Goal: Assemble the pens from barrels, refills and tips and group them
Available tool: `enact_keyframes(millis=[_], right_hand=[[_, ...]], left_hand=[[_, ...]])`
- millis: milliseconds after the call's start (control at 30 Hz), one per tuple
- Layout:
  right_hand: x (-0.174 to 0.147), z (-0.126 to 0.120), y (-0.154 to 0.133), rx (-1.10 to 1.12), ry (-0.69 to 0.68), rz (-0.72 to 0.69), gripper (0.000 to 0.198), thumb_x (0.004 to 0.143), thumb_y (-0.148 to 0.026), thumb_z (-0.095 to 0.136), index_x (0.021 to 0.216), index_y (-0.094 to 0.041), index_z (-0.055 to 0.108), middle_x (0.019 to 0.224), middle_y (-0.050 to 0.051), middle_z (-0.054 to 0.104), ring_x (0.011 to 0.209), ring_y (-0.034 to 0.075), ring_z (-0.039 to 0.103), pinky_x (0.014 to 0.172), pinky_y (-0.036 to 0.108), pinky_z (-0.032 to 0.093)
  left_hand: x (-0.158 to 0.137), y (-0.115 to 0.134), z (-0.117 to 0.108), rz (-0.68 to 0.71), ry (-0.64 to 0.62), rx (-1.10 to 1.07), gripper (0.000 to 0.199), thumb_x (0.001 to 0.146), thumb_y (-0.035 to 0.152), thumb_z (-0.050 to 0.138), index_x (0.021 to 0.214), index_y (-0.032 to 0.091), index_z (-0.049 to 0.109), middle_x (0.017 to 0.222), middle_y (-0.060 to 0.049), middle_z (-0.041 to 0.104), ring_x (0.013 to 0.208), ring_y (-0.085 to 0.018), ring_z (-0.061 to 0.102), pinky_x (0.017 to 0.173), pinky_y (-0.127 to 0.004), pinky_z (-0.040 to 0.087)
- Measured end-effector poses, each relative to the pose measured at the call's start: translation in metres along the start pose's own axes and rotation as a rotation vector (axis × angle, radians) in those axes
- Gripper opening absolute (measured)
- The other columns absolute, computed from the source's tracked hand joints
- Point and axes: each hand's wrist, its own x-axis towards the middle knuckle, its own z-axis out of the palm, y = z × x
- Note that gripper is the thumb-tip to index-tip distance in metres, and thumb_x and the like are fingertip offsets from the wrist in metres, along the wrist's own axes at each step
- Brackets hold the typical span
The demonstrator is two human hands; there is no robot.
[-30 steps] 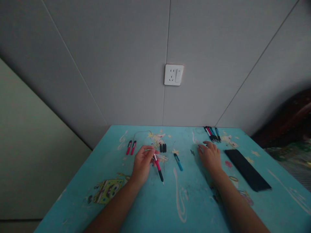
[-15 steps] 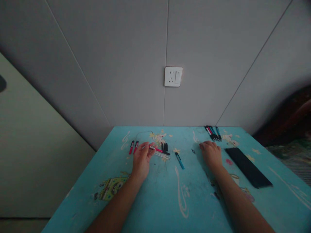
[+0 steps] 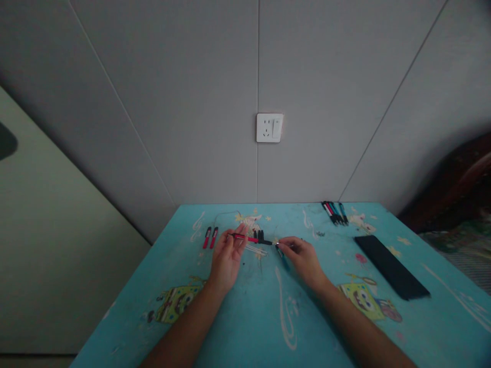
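Observation:
My left hand (image 3: 226,258) holds a red pen (image 3: 249,238) between thumb and fingers, its black grip end pointing right. At that end, my right hand (image 3: 303,258) pinches a small silvery pen tip (image 3: 275,243), which appears to touch the grip. Below my right fingers lies a blue pen barrel (image 3: 283,258), partly covered by the hand. Thin clear refills (image 3: 256,249) rest under the red pen. Just behind it stand out several short black grips (image 3: 259,234). Two red pen barrels (image 3: 210,237) lie left of my left hand.
A row of pens (image 3: 335,213), red, white and blue with black ends, lies at the back right. Nearer on the right is a flat black case (image 3: 391,266). The blue patterned table (image 3: 245,327) meets a grey wall with a white socket (image 3: 269,128).
My right hand has moved left from the table's right part to the pen's black end, now pinching a small tip. My left hand still holds the red pen in nearly the same place.

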Motion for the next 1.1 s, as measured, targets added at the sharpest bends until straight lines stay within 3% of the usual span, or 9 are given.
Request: enact_keyframes(millis=[267,600,767,967,1100], right_hand=[[-0.001,0.001,0.003,0.069,-0.002,0.031,0.031,0.081,-0.046,0.067,0.094,-0.017,0.071,0.087,0.006,0.072,0.075,0.018,0.063,0.071,0.031,0.049],[-0.004,0.007,0.005,0.069,-0.018,0.006,0.025,0.082,-0.042,0.067,0.092,-0.02,0.071,0.09,0.006,0.072,0.08,0.019,0.063,0.075,0.032,0.049],[-0.01,0.008,-0.001,0.088,-0.014,-0.028,0.022,0.084,-0.039,0.065,0.095,-0.021,0.071,0.096,0.006,0.072,0.088,0.021,0.065,0.081,0.034,0.049],[-0.015,0.01,-0.008,0.004,0.018,-0.159,0.016,0.085,-0.034,0.064,0.093,-0.022,0.072,0.095,0.005,0.072,0.09,0.02,0.065,0.085,0.033,0.047],[-0.015,0.01,-0.007,0.012,0.033,-0.126,0.018,0.085,-0.036,0.065,0.093,-0.022,0.072,0.094,0.005,0.073,0.09,0.021,0.066,0.084,0.033,0.048]], left_hand=[[-0.002,0.002,0.005,0.021,-0.003,0.067,0.022,0.088,0.035,0.062,0.101,0.019,0.052,0.128,-0.012,0.06,0.123,-0.023,0.054,0.102,-0.042,0.045],[-0.008,0.002,0.01,0.007,-0.043,-0.023,0.018,0.09,0.03,0.061,0.1,0.019,0.052,0.133,-0.013,0.056,0.125,-0.026,0.052,0.104,-0.047,0.041],[-0.011,0.003,0.012,-0.009,-0.065,-0.064,0.013,0.091,0.026,0.059,0.101,0.02,0.053,0.132,-0.011,0.057,0.124,-0.024,0.053,0.101,-0.041,0.044],[-0.009,-0.001,0.008,0.013,-0.019,-0.044,0.019,0.091,0.026,0.06,0.107,0.02,0.055,0.12,-0.008,0.064,0.102,-0.017,0.065,0.088,-0.03,0.051],[-0.01,0.0,0.009,-0.021,-0.057,-0.029,0.013,0.091,0.025,0.059,0.103,0.02,0.055,0.128,-0.008,0.059,0.109,-0.018,0.062,0.086,-0.028,0.051]])
